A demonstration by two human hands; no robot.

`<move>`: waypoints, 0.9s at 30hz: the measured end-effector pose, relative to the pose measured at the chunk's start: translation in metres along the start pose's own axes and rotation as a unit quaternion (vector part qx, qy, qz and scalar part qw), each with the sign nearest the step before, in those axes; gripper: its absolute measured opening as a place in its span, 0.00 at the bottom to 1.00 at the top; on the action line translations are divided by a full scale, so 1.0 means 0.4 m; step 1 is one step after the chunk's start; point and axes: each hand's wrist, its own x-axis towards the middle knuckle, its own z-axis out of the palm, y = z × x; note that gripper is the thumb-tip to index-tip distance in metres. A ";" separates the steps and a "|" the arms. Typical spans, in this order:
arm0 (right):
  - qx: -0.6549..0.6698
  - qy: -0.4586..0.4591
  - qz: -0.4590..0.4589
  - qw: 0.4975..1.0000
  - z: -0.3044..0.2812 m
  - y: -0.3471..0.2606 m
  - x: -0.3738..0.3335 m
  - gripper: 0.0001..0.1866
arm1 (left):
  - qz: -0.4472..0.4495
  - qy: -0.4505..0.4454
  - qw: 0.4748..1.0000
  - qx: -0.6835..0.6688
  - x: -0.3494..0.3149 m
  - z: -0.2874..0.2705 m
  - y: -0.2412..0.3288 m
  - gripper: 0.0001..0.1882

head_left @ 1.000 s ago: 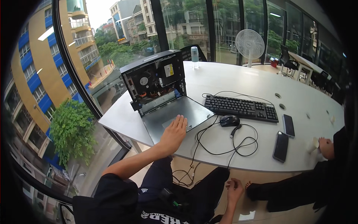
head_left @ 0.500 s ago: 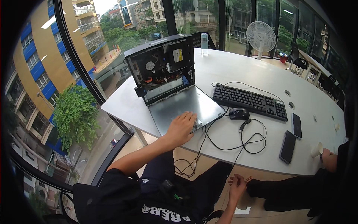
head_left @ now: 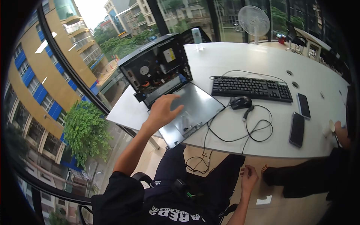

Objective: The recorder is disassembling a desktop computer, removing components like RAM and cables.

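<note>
An opened black desktop computer case (head_left: 155, 71) stands on the table with its inner parts showing. In front of it lies a shiny metal side panel (head_left: 204, 103), its near corner reaching past the table's front edge. My left hand (head_left: 162, 110) is over the panel's left part, close to the case, with thumb and fingers apart and nothing in them. Whether it touches the metal I cannot tell. Low beside my right knee, away from the table, my right hand (head_left: 249, 179) hangs with loosely bent, parted fingers and no visible object.
Right of the panel are a black keyboard (head_left: 251, 89), a mouse (head_left: 241, 102) and a looped cable (head_left: 258, 129). Two phones (head_left: 297, 129) lie farther right. Another person's hand (head_left: 342, 134) is at a paper cup (head_left: 329, 128). A bottle (head_left: 197, 38) stands behind.
My left hand has moved left across the panel, toward the case, and its thumb has spread. My right hand stays low beside my knee. The whole view has shifted.
</note>
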 end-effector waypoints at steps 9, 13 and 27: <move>-0.021 0.002 0.013 1.000 0.000 -0.020 -0.002 0.10 | 0.080 -0.111 0.990 0.046 0.184 0.164 0.125 0.31; -0.030 -0.005 0.011 0.999 0.012 -0.021 -0.003 0.10 | 0.045 -0.094 0.995 0.001 0.285 0.336 0.063 0.26; -0.033 0.011 0.036 0.999 -0.014 -0.016 -0.003 0.11 | 0.178 -0.091 0.980 0.018 0.285 0.359 0.201 0.19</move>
